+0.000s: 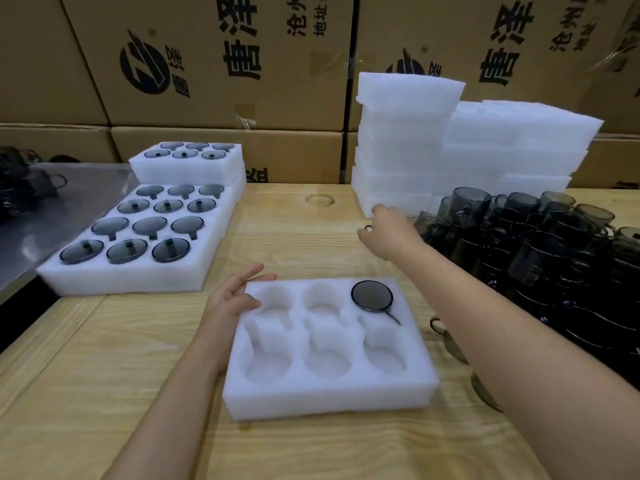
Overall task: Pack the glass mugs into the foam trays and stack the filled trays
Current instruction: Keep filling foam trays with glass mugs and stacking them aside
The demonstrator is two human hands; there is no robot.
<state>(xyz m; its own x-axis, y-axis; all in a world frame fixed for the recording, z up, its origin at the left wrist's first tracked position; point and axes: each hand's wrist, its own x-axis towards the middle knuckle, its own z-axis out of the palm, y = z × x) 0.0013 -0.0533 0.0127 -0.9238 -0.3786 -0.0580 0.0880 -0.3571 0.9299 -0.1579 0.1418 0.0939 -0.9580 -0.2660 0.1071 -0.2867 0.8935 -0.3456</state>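
On the wooden table [104, 375], a foam tray [329, 400] lies before cardboard boxes [225, 109].

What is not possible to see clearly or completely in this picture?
1. Head view: whether the right hand holds anything; its fingers curl away from the camera.
2. Head view: the count of the pile of mugs; they overlap, the right forearm covers some, the right edge cuts others.
3. Head view: the dark objects at far left; blurred, cut by the left edge.
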